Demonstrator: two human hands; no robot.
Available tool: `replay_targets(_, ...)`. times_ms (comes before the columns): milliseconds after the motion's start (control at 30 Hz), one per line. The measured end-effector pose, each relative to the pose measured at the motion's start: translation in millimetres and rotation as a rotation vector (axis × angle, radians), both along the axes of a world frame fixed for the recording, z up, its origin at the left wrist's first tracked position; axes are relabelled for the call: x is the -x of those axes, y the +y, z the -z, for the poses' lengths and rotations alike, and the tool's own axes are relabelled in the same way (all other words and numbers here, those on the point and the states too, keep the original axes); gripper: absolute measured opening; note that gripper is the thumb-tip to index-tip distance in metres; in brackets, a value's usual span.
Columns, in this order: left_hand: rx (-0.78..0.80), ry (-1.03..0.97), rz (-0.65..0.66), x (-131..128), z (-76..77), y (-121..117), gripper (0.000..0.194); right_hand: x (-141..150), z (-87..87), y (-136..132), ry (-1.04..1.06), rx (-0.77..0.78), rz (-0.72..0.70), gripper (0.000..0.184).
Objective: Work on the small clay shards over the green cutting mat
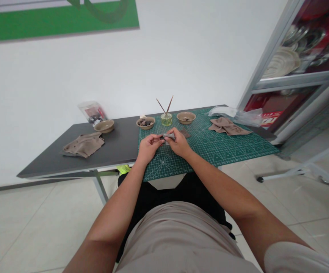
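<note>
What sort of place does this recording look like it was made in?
Probably a small indoor craft workroom: a green cutting mat on a grey table, a tan bowl of dark pieces, and a glass jar holding thin sticks.

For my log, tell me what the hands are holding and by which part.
The left hand and right hand pinch a small grey piece between their fingertips; what it is and which part is gripped cannot be told.

Dark grey table (119,140), green cutting mat (210,151) under the hands (178,143); crumpled tan cloth (83,145) and shallow bowl (104,126) left, another cloth (228,126) right.
</note>
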State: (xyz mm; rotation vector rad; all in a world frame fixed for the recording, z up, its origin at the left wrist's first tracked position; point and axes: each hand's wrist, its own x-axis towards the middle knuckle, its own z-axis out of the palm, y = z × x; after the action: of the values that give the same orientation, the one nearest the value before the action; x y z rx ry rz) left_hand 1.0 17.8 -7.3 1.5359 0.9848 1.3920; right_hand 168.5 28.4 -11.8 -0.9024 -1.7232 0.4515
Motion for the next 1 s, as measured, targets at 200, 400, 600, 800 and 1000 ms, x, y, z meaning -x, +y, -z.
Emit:
replay_targets(200, 0.014, 0.011, -0.004, 1.3, 4.3, 3.3, 0.028, -0.6, -1.0, 1.0, -0.061, 0.036, -0.068, 0.011)
replay_targets(400, 0.058, -0.019, 0.033, 1.3, 2.5, 3.5, 0.028, -0.7, -0.9, 3.1, -0.058, 0.121, -0.080, 0.013)
replay_targets(600, 0.084, -0.004, 0.045, 0.5, 0.4, 1.8, 0.030, 0.4, 0.5, 0.3, -0.027, 0.087, -0.023, 0.013)
replay_targets(800, 0.079, -0.038, 0.052, 1.2, 1.6, 2.4, 0.031, 0.9, 0.0, 0.1, -0.033, 0.060, -0.010, 0.012)
replay_targets(1000, 0.113, -0.064, 0.077, 1.6, 1.3, 3.4, 0.031, 0.3, 1.6, 1.1, -0.067, 0.069, -0.016, 0.011)
